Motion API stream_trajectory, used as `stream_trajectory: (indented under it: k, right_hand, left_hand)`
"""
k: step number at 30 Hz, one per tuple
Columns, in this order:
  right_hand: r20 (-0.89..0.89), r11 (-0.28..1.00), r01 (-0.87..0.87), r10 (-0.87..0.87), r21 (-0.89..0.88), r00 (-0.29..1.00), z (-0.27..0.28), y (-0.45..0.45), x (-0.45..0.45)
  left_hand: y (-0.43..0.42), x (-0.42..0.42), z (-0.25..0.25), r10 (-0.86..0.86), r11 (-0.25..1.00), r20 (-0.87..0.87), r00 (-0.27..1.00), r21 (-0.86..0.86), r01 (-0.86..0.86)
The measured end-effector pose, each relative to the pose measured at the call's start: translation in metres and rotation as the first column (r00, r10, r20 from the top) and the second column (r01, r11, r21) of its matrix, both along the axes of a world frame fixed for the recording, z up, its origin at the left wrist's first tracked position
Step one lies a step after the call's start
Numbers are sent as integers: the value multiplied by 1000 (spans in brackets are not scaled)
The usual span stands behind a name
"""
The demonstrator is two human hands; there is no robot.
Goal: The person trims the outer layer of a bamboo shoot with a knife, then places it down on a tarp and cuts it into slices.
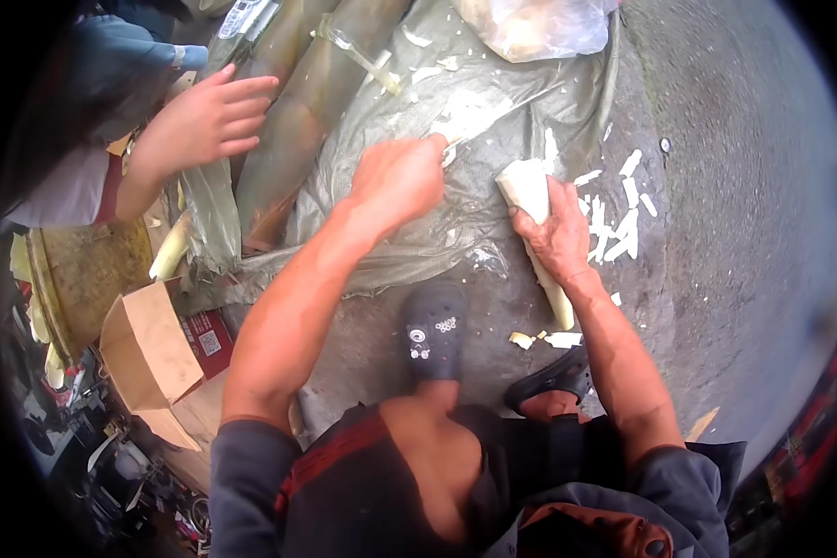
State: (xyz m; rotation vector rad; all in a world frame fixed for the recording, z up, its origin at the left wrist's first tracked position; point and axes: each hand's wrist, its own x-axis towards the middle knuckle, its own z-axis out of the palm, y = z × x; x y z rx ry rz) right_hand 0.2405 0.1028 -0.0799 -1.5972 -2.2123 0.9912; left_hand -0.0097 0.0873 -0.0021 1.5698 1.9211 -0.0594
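My right hand [558,231] is wrapped round a pale, tapered peeled bamboo shoot [524,184], its thick white end pointing away and its thin yellowish end down near my shoe. To the left, my left hand [400,181] is closed in a fist above the grey-green plastic sheet [353,209]. A small yellowish tip shows at its fingers, but what it holds is hidden. White peel scraps [616,223] lie on the ground right of my right hand. Whitish shavings [474,113] are strewn over the sheet beyond my left hand.
At the left, another person's open hand [216,119] reaches over long brownish-green cylindrical things [298,121]. Nearer stands an open cardboard box [149,344]. A filled clear plastic bag [539,28] sits at the top. My dark clogs [434,325] are on the pavement below.
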Motion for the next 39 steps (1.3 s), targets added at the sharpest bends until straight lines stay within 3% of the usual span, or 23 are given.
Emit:
stream_trajectory:
  k: [3,6,8,11,14,15,17,18,19,20,22,23,26,28,31,35,39]
  right_hand:
    - [18,1000,3,-2,-24,1000,1,0,0]
    - [30,999,5,-3,-43,1000,2,0,0]
    - [62,997,5,0,-72,998,1,0,0]
    - [7,994,38,-39,106,999,2,-8,-4]
    - [52,991,-9,2,130,999,0,-5,-2]
    - [-104,996,45,-53,-78,993,4,-1,-5]
    - [-352,868,43,-245,-494,903,25,9,-11]
    - [-317,695,19,-352,-719,881,33,16,-12]
    - [-347,491,-59,-520,-869,781,19,14,-8]
    - [-319,270,-180,-676,-946,664,5,12,-4]
    - [-250,102,-296,-818,-950,518,16,10,-12]
    - [-198,26,-365,-874,-931,443,21,10,-16]
    - [-176,27,-309,-868,-951,464,21,7,-18]
    - [-158,-21,-361,-874,-932,459,16,-1,-13]
    - [-134,-44,-366,-885,-930,445,20,-14,-10]
    - [-97,-35,-349,-931,-937,353,26,-36,-12]
    - [-187,58,-411,-941,-910,282,34,-49,-11]
  left_hand:
    - [-8,-3,-2,146,984,10,989,101,-147]
    - [-26,-11,-6,176,949,56,983,255,-184]
    - [-45,-11,-7,259,931,141,956,226,-286]
    - [-73,-4,0,352,904,232,907,167,-393]
    - [-112,9,3,446,856,353,823,100,-507]
    - [-121,11,1,480,832,397,783,78,-549]
    - [-131,15,2,487,813,439,755,89,-576]
    - [-135,18,3,484,805,463,742,96,-585]
    - [-139,20,1,481,789,506,716,107,-605]
    - [-139,20,3,492,784,517,701,87,-614]
    - [-140,19,9,520,775,530,670,37,-631]
    - [-141,17,8,491,796,495,717,78,-600]
    - [-148,10,11,400,854,372,838,180,-487]
    - [-142,8,24,318,889,281,905,243,-388]
    - [-148,6,18,125,849,186,975,488,-202]
    - [-149,17,18,50,897,153,987,428,-112]
    - [-144,30,24,-19,911,151,988,409,-45]
